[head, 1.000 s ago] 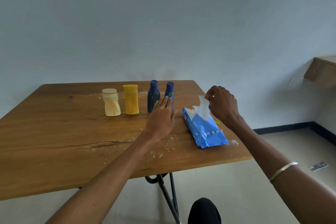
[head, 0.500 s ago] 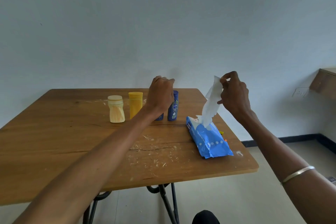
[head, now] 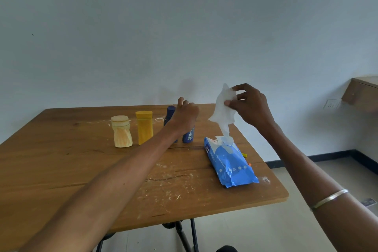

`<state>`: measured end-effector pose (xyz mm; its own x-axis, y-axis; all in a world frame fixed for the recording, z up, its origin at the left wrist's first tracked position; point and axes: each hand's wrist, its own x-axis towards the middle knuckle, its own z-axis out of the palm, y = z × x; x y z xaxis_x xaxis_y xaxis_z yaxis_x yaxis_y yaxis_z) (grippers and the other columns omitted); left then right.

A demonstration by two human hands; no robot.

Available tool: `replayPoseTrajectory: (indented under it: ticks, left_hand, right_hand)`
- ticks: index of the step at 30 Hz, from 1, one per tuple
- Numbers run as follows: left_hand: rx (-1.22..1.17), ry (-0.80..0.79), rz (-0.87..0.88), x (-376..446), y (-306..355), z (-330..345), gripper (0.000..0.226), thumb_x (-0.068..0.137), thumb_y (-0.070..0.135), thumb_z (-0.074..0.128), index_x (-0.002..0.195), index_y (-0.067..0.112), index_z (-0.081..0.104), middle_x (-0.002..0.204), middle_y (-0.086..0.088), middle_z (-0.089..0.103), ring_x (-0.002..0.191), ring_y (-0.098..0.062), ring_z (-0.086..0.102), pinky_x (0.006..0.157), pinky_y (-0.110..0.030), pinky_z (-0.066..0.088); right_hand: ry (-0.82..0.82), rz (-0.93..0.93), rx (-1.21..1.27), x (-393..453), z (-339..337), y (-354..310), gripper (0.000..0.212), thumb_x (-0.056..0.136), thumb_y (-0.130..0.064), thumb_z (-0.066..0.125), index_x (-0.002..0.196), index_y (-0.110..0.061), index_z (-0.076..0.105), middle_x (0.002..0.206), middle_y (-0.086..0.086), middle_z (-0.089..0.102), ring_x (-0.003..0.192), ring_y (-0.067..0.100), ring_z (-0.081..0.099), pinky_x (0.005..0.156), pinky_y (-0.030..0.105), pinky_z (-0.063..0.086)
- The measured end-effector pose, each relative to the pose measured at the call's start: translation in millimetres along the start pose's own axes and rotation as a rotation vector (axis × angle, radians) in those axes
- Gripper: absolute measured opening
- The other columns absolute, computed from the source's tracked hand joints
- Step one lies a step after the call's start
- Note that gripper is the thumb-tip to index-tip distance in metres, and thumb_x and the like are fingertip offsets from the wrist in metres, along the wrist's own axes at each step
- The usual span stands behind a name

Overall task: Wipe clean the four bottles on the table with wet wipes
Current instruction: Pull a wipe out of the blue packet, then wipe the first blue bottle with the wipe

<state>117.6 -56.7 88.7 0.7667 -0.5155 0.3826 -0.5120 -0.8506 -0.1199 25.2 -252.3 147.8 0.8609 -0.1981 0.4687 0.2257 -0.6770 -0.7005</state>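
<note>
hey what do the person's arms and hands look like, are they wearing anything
Both arms are bare to the frame's edge, with no sleeves or gloves showing. The left hand shows nothing worn. The right hand is bare too, and a thin silver bangle circles the right forearm.

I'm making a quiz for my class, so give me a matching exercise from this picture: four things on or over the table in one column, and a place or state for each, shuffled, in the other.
Things:
1. wet wipe
2. blue wipes pack
3. cream bottle
4. yellow bottle

Places or states:
A. lying flat near the table's right edge
B. leftmost in the row of bottles
C. pinched by the right hand, lifted over the pack
D. standing second from the left

Pairs: 1-C, 2-A, 3-B, 4-D
</note>
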Motion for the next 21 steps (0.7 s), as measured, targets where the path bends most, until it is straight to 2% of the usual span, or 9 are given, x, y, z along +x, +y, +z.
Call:
replayPoseTrajectory:
  ticks: [3, 5, 7, 10, 12, 14, 16, 18, 21]
  left_hand:
    - [0.025, 0.007, -0.020, 2.2, 2.7, 2.1, 0.023, 0.086, 0.006, 0.069, 0.109, 0.007, 0.064, 0.110, -0.010, 0.064, 0.107, -0.026, 0.060, 0.103, -0.037, 0.032]
    - [0.021, 0.015, -0.028, 3.9, 2.7, 2.4, 0.029, 0.085, 0.007, 0.072, 0.113, 0.006, 0.064, 0.114, -0.011, 0.060, 0.110, -0.026, 0.058, 0.100, -0.037, 0.036]
    - [0.012, 0.003, -0.030, 4.2, 1.5, 1.3, 0.030, 0.085, 0.005, 0.072, 0.113, 0.004, 0.062, 0.116, -0.013, 0.056, 0.110, -0.027, 0.057, 0.096, -0.037, 0.041]
    - [-0.040, -0.002, -0.032, 3.1, -0.1, -1.4, 0.029, 0.085, 0.002, 0.071, 0.113, 0.001, 0.062, 0.119, -0.015, 0.053, 0.110, -0.026, 0.054, 0.090, -0.035, 0.048]
    - [-0.110, 0.007, -0.054, 3.7, -3.3, -0.3, 0.029, 0.086, 0.003, 0.072, 0.114, 0.002, 0.064, 0.119, -0.016, 0.055, 0.109, -0.024, 0.054, 0.090, -0.032, 0.051]
    - [-0.182, -0.010, -0.075, 3.5, -5.0, -2.1, 0.022, 0.088, 0.004, 0.070, 0.110, 0.005, 0.068, 0.115, -0.014, 0.062, 0.106, -0.023, 0.057, 0.091, -0.030, 0.048]
    - [-0.258, -0.035, -0.081, 2.2, -5.9, -6.3, 0.018, 0.089, 0.002, 0.065, 0.106, 0.003, 0.070, 0.110, -0.013, 0.069, 0.104, -0.025, 0.062, 0.093, -0.028, 0.043]
    - [-0.349, -0.028, -0.092, -2.6, -6.6, -14.4, 0.020, 0.088, 0.001, 0.066, 0.108, 0.001, 0.071, 0.111, -0.014, 0.070, 0.106, -0.027, 0.064, 0.091, -0.030, 0.047]
    - [-0.490, 0.015, -0.133, -15.0, -13.8, -25.0, 0.027, 0.084, 0.000, 0.071, 0.110, 0.004, 0.071, 0.114, -0.012, 0.069, 0.102, -0.020, 0.063, 0.077, -0.025, 0.048]
  right_hand:
    - [-0.052, -0.071, -0.106, -0.2, 3.9, 4.3, 0.041, 0.069, -0.007, 0.084, 0.107, -0.016, 0.071, 0.091, -0.003, 0.070, 0.075, 0.001, 0.066, 0.060, 0.002, 0.043]
    - [-0.004, -0.110, -0.136, -1.3, 9.0, 6.1, 0.030, 0.073, -0.002, 0.074, 0.100, -0.016, 0.076, 0.088, -0.004, 0.072, 0.077, 0.007, 0.068, 0.064, 0.007, 0.045]
    - [0.044, -0.121, -0.132, -2.8, 13.7, 4.6, 0.026, 0.077, -0.004, 0.066, 0.093, -0.021, 0.078, 0.085, -0.006, 0.075, 0.074, 0.003, 0.066, 0.063, 0.013, 0.048]
    - [0.082, -0.123, -0.099, -3.0, 18.0, 2.4, 0.020, 0.083, -0.013, 0.067, 0.087, -0.030, 0.077, 0.080, -0.017, 0.072, 0.072, -0.002, 0.066, 0.067, 0.020, 0.052]
    - [0.102, -0.123, -0.085, -3.1, 19.2, 2.5, 0.021, 0.086, -0.014, 0.065, 0.088, -0.033, 0.074, 0.078, -0.021, 0.068, 0.068, -0.001, 0.066, 0.063, 0.022, 0.052]
    - [0.077, -0.118, 0.033, -2.0, 20.6, 5.5, 0.029, 0.089, -0.005, 0.059, 0.092, -0.031, 0.074, 0.082, -0.016, 0.070, 0.066, 0.007, 0.070, 0.054, 0.028, 0.057]
    - [0.053, -0.100, 0.129, -1.3, 22.5, 9.8, 0.036, 0.090, 0.003, 0.054, 0.096, -0.026, 0.074, 0.086, -0.007, 0.073, 0.066, 0.009, 0.072, 0.049, 0.027, 0.058]
    - [0.053, -0.112, 0.113, -0.1, 27.0, 13.6, 0.038, 0.088, 0.007, 0.052, 0.099, -0.022, 0.075, 0.090, -0.005, 0.074, 0.071, 0.003, 0.070, 0.053, 0.023, 0.058]
    - [0.016, -0.046, 0.120, 0.4, 36.8, 18.9, 0.044, 0.085, 0.012, 0.047, 0.104, -0.015, 0.076, 0.092, 0.002, 0.074, 0.068, -0.002, 0.067, 0.062, 0.018, 0.058]
